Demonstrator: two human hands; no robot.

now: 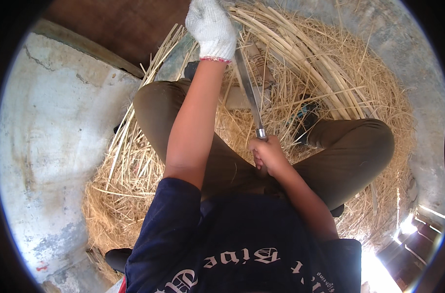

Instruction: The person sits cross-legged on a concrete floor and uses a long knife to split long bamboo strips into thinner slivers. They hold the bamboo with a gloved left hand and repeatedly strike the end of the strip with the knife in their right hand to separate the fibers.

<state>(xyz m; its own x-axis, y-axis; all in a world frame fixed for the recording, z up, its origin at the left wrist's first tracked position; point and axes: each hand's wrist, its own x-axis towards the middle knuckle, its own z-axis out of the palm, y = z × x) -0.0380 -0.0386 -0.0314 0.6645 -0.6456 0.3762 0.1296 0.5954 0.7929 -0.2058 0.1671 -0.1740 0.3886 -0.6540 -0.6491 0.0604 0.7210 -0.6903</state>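
My right hand (269, 155), bare, is wrapped round the handle of a long knife (251, 97) in front of my lap. A shiny metal collar joins the handle to its narrow blade, which points away from me and passes beside my left wrist. My left hand (211, 30) wears a white knitted glove with a red-edged cuff. It is stretched far forward to the top edge of the view, with its fingers curled closed. What they hold, if anything, is hidden. Under the blade lies a flat wooden block (237, 99), partly covered by straw-coloured shavings.
Long pale split strips (300, 53) lie in a curved bundle at the far right, with more strips (134, 141) at the left. Fine shavings (379, 97) cover the floor round my crossed legs. A worn wall (61, 132) rises at the left, a grey one (418, 63) at the right.
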